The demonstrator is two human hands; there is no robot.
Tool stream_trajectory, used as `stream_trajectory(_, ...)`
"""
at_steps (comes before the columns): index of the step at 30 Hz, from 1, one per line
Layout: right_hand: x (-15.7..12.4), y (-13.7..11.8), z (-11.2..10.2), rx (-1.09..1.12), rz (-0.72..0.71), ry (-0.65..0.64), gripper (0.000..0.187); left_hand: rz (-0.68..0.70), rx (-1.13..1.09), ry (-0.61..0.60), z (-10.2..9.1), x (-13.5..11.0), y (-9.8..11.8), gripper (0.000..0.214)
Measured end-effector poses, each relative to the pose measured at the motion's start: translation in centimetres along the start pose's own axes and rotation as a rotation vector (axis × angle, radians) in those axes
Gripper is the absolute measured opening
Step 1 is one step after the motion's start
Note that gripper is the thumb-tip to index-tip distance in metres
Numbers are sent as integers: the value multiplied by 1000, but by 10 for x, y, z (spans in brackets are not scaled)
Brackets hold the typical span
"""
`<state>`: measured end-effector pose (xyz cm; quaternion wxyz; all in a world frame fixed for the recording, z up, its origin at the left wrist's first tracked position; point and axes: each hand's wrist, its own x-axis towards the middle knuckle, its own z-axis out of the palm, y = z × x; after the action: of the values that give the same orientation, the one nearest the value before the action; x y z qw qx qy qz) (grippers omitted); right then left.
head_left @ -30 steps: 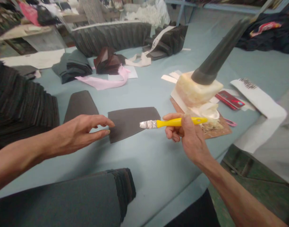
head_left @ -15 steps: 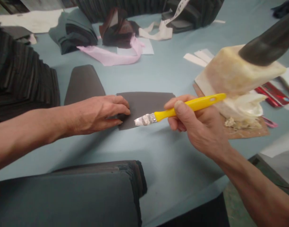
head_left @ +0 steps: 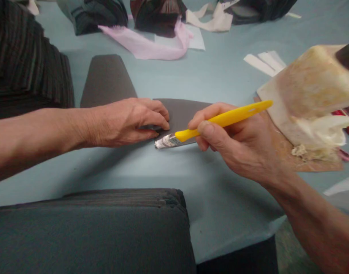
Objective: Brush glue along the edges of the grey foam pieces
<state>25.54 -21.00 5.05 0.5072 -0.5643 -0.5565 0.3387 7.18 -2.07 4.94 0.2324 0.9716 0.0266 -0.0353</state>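
A paintbrush with a yellow handle and whitish, coated bristles is pinched in my right hand, tilted with its tip low and to the left. The bristle tip is at the near left corner of a dark grey flat piece on the table. My left hand rests its fingertips on the left end of this piece, thumb and fingers apart, close to the bristles. A second dark grey piece lies behind my left wrist. My right hand covers part of the first piece's right end.
Tall dark stacks stand at the left, and another dark stack fills the near left. A stained pale container sits on a brown board at right. Pink cloth and white strips lie farther back.
The brush tip has come down and left to the near left corner of the grey piece. My left hand stays on the piece. The whole view has shifted a little.
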Motion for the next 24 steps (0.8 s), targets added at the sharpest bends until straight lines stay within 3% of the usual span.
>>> stream_trajectory(9, 7, 7, 4, 4, -29, -43, 37, -77, -3, -27, -2, 3, 3, 45)
stream_trajectory(15, 12, 4, -6, -42, -20, -100, 38, -65, 90, -74, -4, 0, 10, 49)
stream_trajectory(24, 20, -3, -24, -111, -6, -162, 37, -57, 71, -39, 0, 0, 8, 47)
